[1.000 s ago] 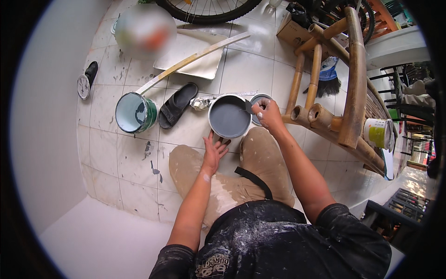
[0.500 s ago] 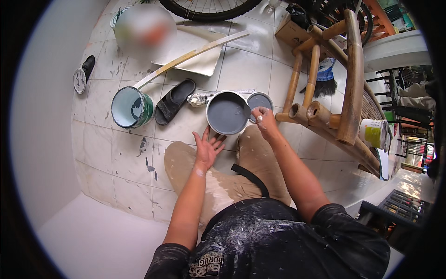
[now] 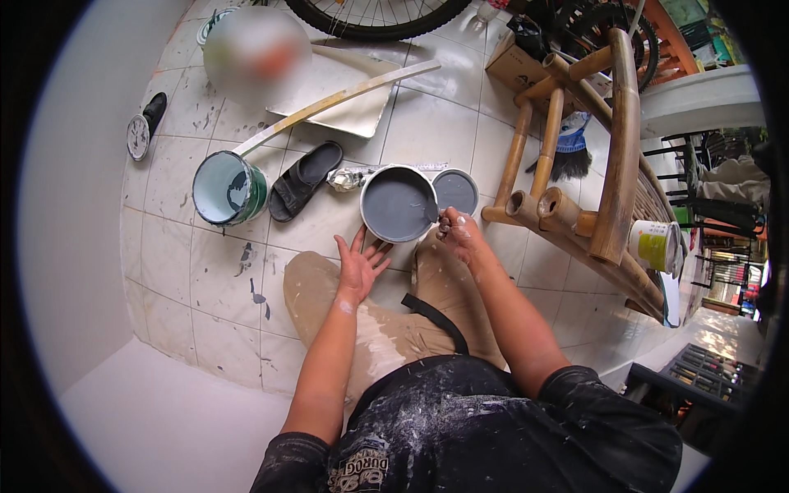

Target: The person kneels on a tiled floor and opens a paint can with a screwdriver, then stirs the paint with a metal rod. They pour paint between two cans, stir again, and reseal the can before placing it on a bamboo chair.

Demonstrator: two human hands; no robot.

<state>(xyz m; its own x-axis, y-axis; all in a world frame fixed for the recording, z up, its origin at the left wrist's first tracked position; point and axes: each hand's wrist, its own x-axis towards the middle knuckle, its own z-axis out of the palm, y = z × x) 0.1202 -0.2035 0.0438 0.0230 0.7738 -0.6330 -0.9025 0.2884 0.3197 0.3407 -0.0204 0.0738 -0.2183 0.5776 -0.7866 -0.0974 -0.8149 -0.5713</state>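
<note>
A white tub of grey paint stands on the tiled floor in front of my knees. Beside its right side is a smaller round container or lid with grey in it. My left hand is open below the tub, palm up, fingertips at or near its lower edge. My right hand is closed at the tub's lower right rim, on a small dark tool or object that I cannot make out. A crumpled silvery bundle lies just left of the tub.
Green bucket, black sandal and a long wooden strip over a white tray lie left and ahead. Bamboo furniture, a broom, cardboard box and can are right. A bicycle wheel is at top.
My right hand has moved down along the tub's right rim, uncovering more of the smaller container. My left hand remains open below the tub. The view has shifted slightly.
</note>
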